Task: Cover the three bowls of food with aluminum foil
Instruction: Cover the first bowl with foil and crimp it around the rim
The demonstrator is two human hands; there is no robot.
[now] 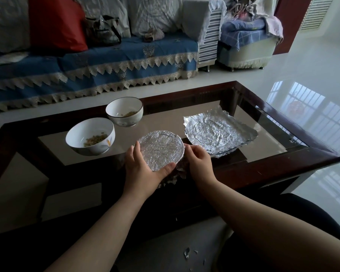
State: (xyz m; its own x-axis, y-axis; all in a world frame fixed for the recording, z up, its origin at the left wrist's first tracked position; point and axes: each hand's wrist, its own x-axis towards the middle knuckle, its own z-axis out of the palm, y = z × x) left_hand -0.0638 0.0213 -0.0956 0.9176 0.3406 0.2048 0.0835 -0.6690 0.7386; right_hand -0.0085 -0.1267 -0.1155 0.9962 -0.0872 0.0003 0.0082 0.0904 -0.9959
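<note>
Near the table's point(283, 165) front edge sits 1 bowl point(161, 150), its top sealed under crinkled, taut foil. The left hand point(143, 173) and right hand point(199, 163) both curl around its rim, gripping it. 2 uncovered bowls point(90, 136) point(124, 111) hold food at left; spare foil sheets point(220, 132) lie toward the right edge.

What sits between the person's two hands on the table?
In the head view, a foil-covered bowl sits between them. The left hand grips its near-left rim; the right hand pinches the foil at its right edge.
</note>
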